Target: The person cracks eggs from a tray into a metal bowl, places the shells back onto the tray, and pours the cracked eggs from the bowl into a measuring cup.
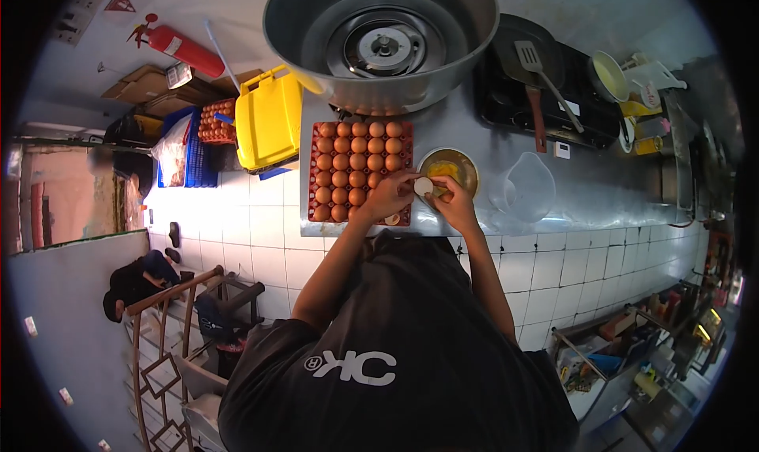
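Note:
Over the near rim of a round metal bowl [472, 170], an eggshell [424, 186] shows its pale inside between my hands. My left hand [387, 197] comes in from the tray side with its fingertips closed on the shell's left edge. On the other side my right hand [454, 202] pinches the same shell. Yellow yolk [443, 170] and clear liquid lie in the bowl. A red tray [317, 161] of brown eggs [358, 145] stands left of the bowl, partly behind my left hand. Near the tray's lower right corner sits a pale broken shell [392, 220].
Right of the bowl stands a clear plastic jug [528, 190]. A large metal drum [292, 53] rises behind the tray. At the back right, a pan [514, 53] with a spatula [545, 77] rests on a black stove [594, 124]. A person [130, 284] sits at far left.

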Demonstrator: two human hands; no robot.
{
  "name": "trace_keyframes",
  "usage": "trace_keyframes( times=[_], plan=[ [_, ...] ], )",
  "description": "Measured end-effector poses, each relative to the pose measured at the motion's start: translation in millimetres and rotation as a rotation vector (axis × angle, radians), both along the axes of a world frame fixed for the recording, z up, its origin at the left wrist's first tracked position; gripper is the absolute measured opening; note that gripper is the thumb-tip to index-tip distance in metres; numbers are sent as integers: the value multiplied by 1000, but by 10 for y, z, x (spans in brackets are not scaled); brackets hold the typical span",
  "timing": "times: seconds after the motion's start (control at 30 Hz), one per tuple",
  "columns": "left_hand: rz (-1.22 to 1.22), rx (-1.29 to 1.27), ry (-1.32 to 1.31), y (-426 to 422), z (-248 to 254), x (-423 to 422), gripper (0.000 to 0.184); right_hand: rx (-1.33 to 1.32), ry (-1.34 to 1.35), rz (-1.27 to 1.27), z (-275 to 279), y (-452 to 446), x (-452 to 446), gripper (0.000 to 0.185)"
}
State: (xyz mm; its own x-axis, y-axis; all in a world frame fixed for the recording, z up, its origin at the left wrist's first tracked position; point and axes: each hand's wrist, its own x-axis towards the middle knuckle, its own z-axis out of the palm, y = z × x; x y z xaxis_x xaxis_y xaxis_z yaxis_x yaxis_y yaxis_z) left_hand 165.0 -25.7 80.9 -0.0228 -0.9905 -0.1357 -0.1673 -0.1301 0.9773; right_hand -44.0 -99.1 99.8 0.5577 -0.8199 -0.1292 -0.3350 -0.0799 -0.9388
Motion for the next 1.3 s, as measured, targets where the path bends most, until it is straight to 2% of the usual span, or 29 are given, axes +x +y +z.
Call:
trace_keyframes(
  times=[0.07,0.13,0.17,0.2,0.27,0.3,0.33,0.4,0.43,0.47,0.5,0.57,0.63,0.7,0.73,0.8,0.83,0.87,0.9,0.97,1.0,1.03,1.07,1.1,1.13,1.2,1.23,1.27,1.3],
  plan=[
    [35,46,-29,133,248,221,56,38,-15,33,-83,5,139,37],
    [215,161,-243,205,393,436,53,-52,72,143,-59,36,307,37],
    [220,158,-241,216,431,509,53,84,83,160,-49,54,393,38],
    [243,140,-318,223,451,581,47,80,83,164,-95,55,449,38],
    [275,122,-397,186,465,631,41,49,180,343,-181,69,547,37],
    [180,131,-590,114,452,610,38,-50,352,373,-164,77,585,41],
    [83,140,-781,48,416,571,35,-57,350,378,-139,80,596,41],
    [77,40,-871,-34,114,404,39,-216,340,245,-70,92,570,43],
    [71,-2,-987,-105,50,315,38,-66,304,232,175,58,540,38],
    [61,-44,-1102,-161,-13,230,37,-70,304,235,109,46,468,38],
    [98,-89,-1188,-206,-84,161,50,106,123,145,-1,26,368,35],
    [111,-43,-1224,-327,-290,86,54,409,-156,-29,-8,4,189,26],
    [116,0,-1265,-401,-321,62,59,459,-235,-110,-61,-14,23,25],
    [56,8,-1365,-414,-334,66,46,547,-278,-200,-20,-10,-138,25],
    [45,-1,-1368,-419,-221,86,46,546,-284,-212,-71,-7,-215,25],
    [3,36,-1258,-399,-26,157,46,818,-481,-374,-137,36,-310,27],
    [26,10,-1262,-405,-64,174,44,817,-491,-385,-140,78,-346,27],
    [16,-1,-1266,-399,-37,202,44,977,-608,-428,-137,108,-386,27],
    [50,-28,-1128,-369,57,233,41,1135,-727,-466,-116,124,-409,27],
    [78,-72,-865,-328,300,304,32,1084,-755,-402,-138,170,-450,27],
    [64,-77,-867,-359,316,289,32,1035,-769,-333,-118,189,-462,28],
    [131,50,-428,-388,325,258,30,1031,-776,-346,-110,199,-449,28],
    [192,176,15,-421,329,213,28,836,-613,-370,-113,194,-401,31],
    [242,168,258,-436,197,94,30,641,-444,-389,-79,177,-347,35],
    [232,168,265,-467,140,-53,30,636,-441,-400,4,150,-302,35],
    [299,302,689,-528,30,-322,32,-204,-188,-295,250,104,-214,44],
    [203,322,738,-548,-143,-396,38,-132,-197,-299,584,102,-166,53],
    [196,322,743,-572,-150,-503,38,-137,-191,-305,625,81,-147,53],
    [233,391,738,-595,-147,-624,42,-364,-108,-295,650,52,-137,55]
  ],
)
